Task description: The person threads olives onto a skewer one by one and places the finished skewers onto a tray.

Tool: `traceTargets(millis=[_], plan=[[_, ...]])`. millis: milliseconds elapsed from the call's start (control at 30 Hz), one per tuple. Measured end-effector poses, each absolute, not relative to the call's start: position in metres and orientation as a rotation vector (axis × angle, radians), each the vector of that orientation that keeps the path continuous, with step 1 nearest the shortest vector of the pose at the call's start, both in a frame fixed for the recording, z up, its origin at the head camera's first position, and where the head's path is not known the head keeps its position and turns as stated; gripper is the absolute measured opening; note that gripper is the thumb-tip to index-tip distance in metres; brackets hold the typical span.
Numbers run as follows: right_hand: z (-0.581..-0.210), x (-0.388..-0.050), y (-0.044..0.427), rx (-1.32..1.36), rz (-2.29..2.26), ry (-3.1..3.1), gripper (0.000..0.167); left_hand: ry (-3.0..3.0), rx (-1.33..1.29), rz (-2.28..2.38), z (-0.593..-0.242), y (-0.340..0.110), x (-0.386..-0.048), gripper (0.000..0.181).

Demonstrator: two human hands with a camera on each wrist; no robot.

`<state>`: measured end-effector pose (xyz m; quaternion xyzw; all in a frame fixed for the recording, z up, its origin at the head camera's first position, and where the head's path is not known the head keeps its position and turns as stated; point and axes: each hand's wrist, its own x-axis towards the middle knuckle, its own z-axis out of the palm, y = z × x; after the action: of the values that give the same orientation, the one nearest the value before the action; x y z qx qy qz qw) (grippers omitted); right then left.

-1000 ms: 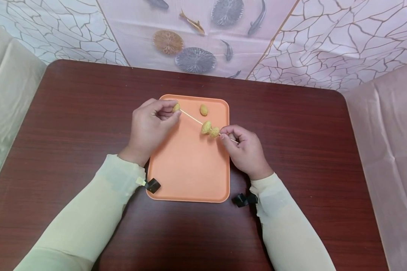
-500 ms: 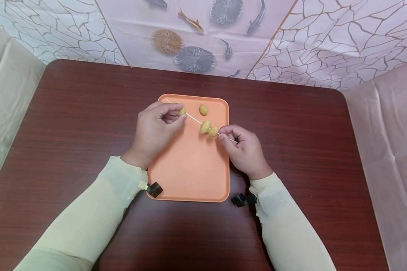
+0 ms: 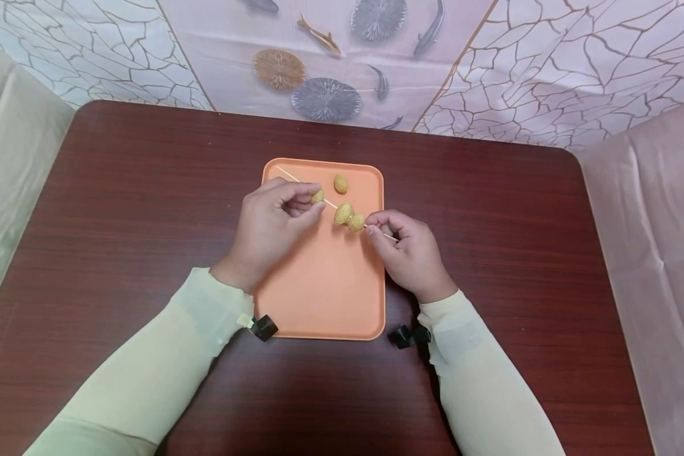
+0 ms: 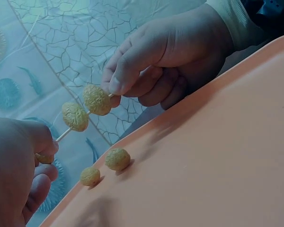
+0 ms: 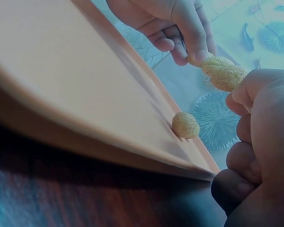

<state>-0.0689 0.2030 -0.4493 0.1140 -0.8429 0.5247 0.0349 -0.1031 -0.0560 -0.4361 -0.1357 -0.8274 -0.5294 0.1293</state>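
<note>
My left hand (image 3: 279,221) pinches a small wrinkled yellow potato (image 3: 318,196) between thumb and fingertips, with a thin wooden skewer (image 3: 287,173) running through it. The skewer's free end sticks out past the left fingers. My right hand (image 3: 413,250) grips the other end of the skewer. Two more potatoes (image 4: 97,100) sit on the skewer close to the right fingertips. In the left wrist view, the potato (image 4: 45,158) in the left hand is mostly hidden by the fingers. All of this is held above an orange tray (image 3: 319,291).
One loose potato (image 3: 340,184) lies near the tray's far edge. The left wrist view shows another potato (image 4: 118,159) on the tray beside it. The tray rests on a dark reddish-brown wooden table (image 3: 501,209), with patterned cloth (image 3: 547,69) behind.
My left hand has moved right and toward me, sliding its potato along the skewer closer to the other two. The skewer's end now shows beyond the left hand. The right hand has barely moved.
</note>
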Motion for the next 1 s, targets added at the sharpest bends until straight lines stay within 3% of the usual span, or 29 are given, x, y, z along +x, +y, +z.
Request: traceTargets(millis=[1000], plan=[[-0.4515, -0.0702, 0.2029, 0.390, 1.583, -2.601, 0.011, -2.366, -0.487, -1.594, -0.4385, -0.0483, -0.0979, 0.024]])
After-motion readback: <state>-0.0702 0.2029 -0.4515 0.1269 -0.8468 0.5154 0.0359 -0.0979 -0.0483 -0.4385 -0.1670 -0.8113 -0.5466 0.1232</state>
